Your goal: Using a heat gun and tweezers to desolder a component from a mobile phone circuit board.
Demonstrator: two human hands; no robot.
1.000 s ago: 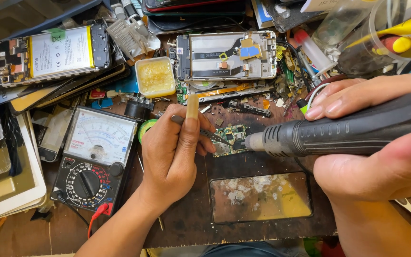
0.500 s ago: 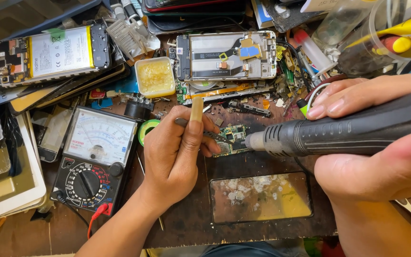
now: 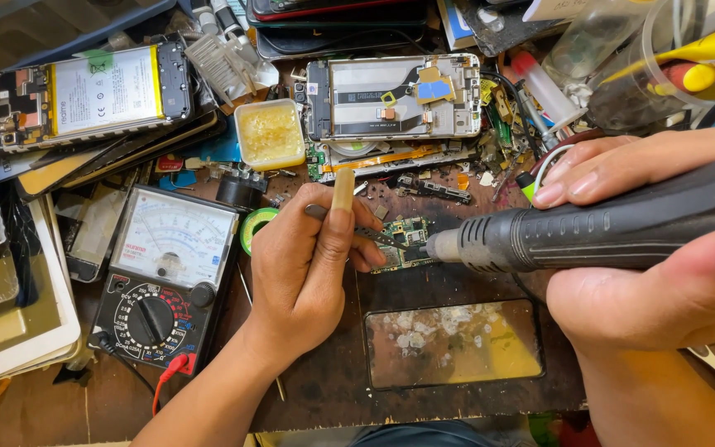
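My left hand (image 3: 312,269) grips metal tweezers (image 3: 374,234) whose tips rest on a small green circuit board (image 3: 407,240) on the dark work mat. My right hand (image 3: 664,248) is wrapped around a thick black hot-air tool (image 3: 589,232). Its metal nozzle points left, almost touching the board's right edge. Part of the board is hidden by my left fingers.
An analog multimeter (image 3: 167,273) lies left of my left hand. Behind the board sit a tub of yellow flux (image 3: 271,132), an opened phone frame (image 3: 391,95) and another phone with its battery exposed (image 3: 93,91). A dirty glass plate (image 3: 453,343) lies in front. Loose parts crowd the back.
My left hand has shifted slightly, adjusting the tweezers on the board. The hot-air tool has stayed aimed at the board.
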